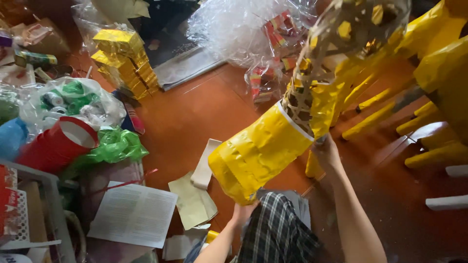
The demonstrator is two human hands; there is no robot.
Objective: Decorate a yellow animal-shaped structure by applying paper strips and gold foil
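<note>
A long woven bamboo frame [317, 83], partly covered in shiny yellow paper [258, 151], slants from the upper right down to the middle of the view. My left hand [242, 210] holds the yellow-wrapped lower end from beneath. My right hand [325, 148] grips the frame's underside where the yellow covering ends and bare lattice begins. Both hands are mostly hidden behind the frame. My checked shorts [275, 229] show at the bottom.
More yellow-papered legs and struts [429, 73] fill the right side. On the red floor lie paper sheets [134, 214], cream scraps [195, 204], a red bucket [58, 143], green plastic [114, 146], stacked gold paper packs [124, 61] and clear plastic bags [243, 29].
</note>
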